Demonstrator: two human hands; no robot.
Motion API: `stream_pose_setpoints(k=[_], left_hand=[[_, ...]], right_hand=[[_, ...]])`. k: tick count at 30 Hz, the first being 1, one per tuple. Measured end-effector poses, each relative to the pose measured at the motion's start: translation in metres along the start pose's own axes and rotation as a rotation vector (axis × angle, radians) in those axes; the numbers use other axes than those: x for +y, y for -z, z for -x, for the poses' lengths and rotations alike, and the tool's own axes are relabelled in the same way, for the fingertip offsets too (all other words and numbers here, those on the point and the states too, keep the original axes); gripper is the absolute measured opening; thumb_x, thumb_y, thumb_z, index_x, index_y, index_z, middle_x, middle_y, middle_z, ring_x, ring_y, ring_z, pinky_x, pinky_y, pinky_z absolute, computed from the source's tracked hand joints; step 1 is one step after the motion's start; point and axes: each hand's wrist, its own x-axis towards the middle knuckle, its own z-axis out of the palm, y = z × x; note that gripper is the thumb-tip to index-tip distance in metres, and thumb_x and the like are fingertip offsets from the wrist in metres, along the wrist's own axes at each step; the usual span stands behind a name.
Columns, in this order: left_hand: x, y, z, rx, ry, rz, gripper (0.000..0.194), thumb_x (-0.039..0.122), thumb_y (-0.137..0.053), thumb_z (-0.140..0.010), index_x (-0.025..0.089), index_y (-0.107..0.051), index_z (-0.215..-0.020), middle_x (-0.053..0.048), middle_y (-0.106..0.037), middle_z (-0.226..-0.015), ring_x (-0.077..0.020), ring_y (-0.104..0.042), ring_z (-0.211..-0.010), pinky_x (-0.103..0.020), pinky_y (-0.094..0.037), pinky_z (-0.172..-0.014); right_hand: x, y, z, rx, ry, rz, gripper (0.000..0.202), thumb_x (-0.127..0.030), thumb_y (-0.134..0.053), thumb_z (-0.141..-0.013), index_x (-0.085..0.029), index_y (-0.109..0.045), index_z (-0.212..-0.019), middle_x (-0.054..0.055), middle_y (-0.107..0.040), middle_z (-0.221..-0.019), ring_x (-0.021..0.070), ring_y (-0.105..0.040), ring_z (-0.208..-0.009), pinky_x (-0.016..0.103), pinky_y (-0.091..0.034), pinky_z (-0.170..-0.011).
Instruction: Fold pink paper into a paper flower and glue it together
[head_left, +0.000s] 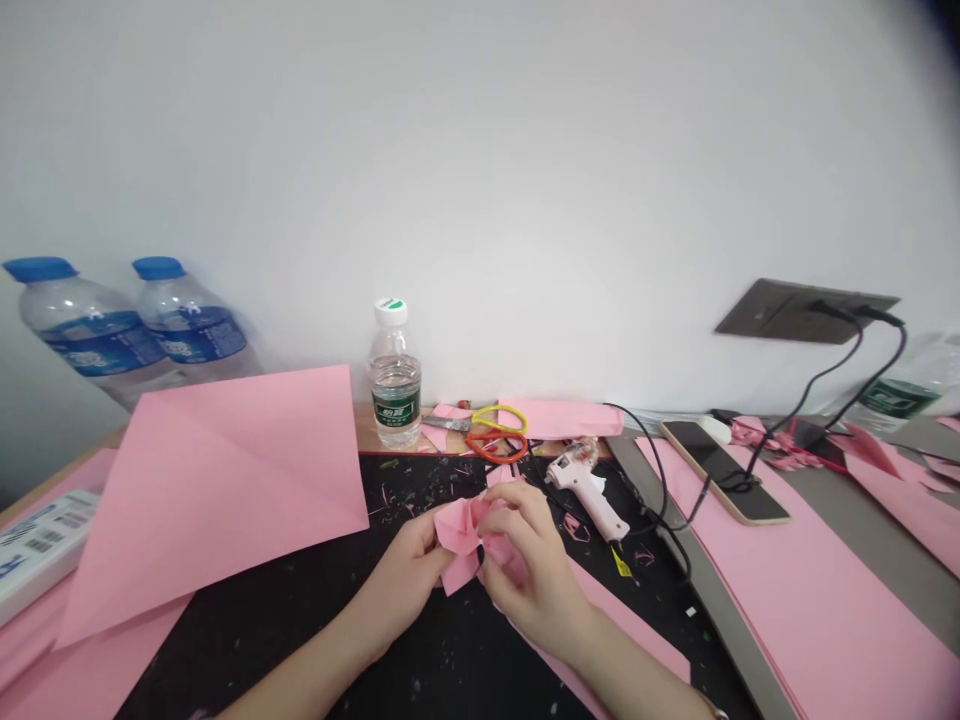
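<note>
A folded pink paper flower (459, 530) is held between both hands above the black mat (315, 620). My left hand (409, 570) grips its left side, fingers closed and partly hidden behind the paper. My right hand (529, 560) pinches the flower from the right, with the thumb and fingertips bent in near its centre. A strip of pink paper (637, 625) lies on the mat under my right wrist. Just beyond the hands are scissors (498, 434) with yellow and red handles, and a white glue gun (591, 492) lies to the right.
A small water bottle (395, 390) stands by the wall. Two larger blue-capped bottles (191, 335) are at the left, behind a large pink sheet (247, 490). A phone (720, 470) rests on pink paper at the right. Black cables run from a wall socket (787, 308); paper scraps litter the mat.
</note>
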Motion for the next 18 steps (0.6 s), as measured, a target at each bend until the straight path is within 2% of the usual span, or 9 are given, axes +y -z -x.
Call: stream_pose_setpoints(k=[5, 8, 11, 15, 18], left_hand=[[0.0052, 0.0004, 0.0003, -0.070, 0.004, 0.039, 0.034, 0.016, -0.056, -0.076, 0.021, -0.064, -0.108, -0.002, -0.068, -0.092, -0.0207, -0.058, -0.089, -0.033, -0.041, -0.088], [0.0021, 0.0030, 0.0000, -0.167, 0.078, 0.261, 0.037, 0.013, -0.052, -0.075, 0.020, -0.063, -0.110, -0.004, -0.067, -0.094, -0.0215, -0.059, -0.086, -0.035, -0.044, -0.083], [-0.0017, 0.0058, -0.0005, -0.232, 0.071, 0.480, 0.037, 0.016, -0.049, -0.077, 0.018, -0.062, -0.111, -0.006, -0.066, -0.094, -0.0206, -0.059, -0.081, -0.034, -0.046, -0.077], [0.0017, 0.0054, 0.0001, -0.212, 0.123, 0.419, 0.031, 0.028, -0.048, -0.085, 0.016, -0.060, -0.111, -0.009, -0.065, -0.087, -0.0191, -0.058, -0.072, -0.031, -0.048, -0.064], [0.0073, 0.0025, 0.0024, -0.200, 0.200, 0.376, 0.028, 0.031, -0.049, -0.087, 0.019, -0.058, -0.110, -0.006, -0.061, -0.082, -0.0175, -0.057, -0.069, -0.030, -0.048, -0.057]], right_hand=[[0.0016, 0.0035, -0.0009, -0.049, 0.019, -0.021, 0.038, 0.001, -0.046, -0.061, -0.023, -0.050, -0.091, 0.005, -0.047, -0.108, 0.0221, -0.046, -0.101, 0.038, -0.037, -0.089], [0.0013, 0.0050, -0.0019, -0.045, 0.012, -0.029, 0.041, 0.003, -0.045, -0.059, -0.022, -0.050, -0.090, 0.004, -0.047, -0.107, 0.0216, -0.045, -0.102, 0.038, -0.036, -0.090], [0.0004, 0.0059, -0.0032, -0.073, 0.018, -0.040, 0.039, 0.003, -0.045, -0.060, -0.022, -0.051, -0.090, 0.004, -0.047, -0.106, 0.0211, -0.045, -0.103, 0.037, -0.035, -0.092], [0.0002, 0.0070, -0.0041, -0.143, 0.054, -0.061, 0.037, 0.001, -0.046, -0.065, -0.022, -0.054, -0.092, 0.005, -0.045, -0.111, 0.0212, -0.044, -0.106, 0.037, -0.034, -0.094], [0.0012, 0.0063, -0.0026, -0.128, 0.022, -0.073, 0.036, 0.000, -0.047, -0.068, -0.022, -0.054, -0.096, 0.006, -0.044, -0.115, 0.0220, -0.042, -0.111, 0.038, -0.033, -0.096]])
